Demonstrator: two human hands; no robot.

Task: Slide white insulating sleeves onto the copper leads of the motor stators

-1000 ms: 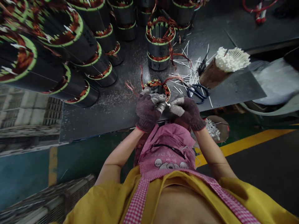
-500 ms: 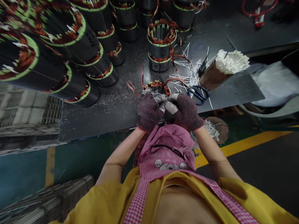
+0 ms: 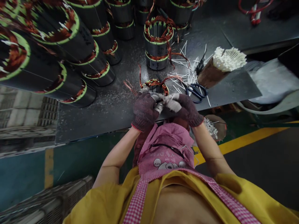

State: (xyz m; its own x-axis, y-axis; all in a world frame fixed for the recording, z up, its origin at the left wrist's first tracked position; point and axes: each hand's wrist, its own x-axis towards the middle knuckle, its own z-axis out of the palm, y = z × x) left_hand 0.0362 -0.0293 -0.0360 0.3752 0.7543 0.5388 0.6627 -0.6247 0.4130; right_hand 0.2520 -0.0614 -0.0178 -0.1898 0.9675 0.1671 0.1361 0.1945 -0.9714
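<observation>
A motor stator (image 3: 166, 89) with copper windings stands on the dark table right in front of me, its near side hidden by my hands. My left hand (image 3: 146, 109), in a dark knit glove with pale wrapped fingertips, has its fingers curled at the near rim of this stator. Close by on the right, my right hand (image 3: 185, 109) in a matching glove is closed in a pinch; what its fingertips hold is too small to make out. Copper leads (image 3: 174, 77) spread out from the stator. Dark-handled scissors (image 3: 197, 92) lie just beyond my right hand.
Another stator (image 3: 156, 46) stands farther back, and several stacked ones (image 3: 88, 56) fill the left. Loose white cable ties (image 3: 190, 74) are scattered near a brown holder (image 3: 210, 74) packed with more ties. A clear plastic bag (image 3: 277, 81) is at the right, beyond the table edge.
My right hand has drawn slightly away from my left, with its fingers turned more to the left. My left hand remains at the stator. The whole view has shifted a little.
</observation>
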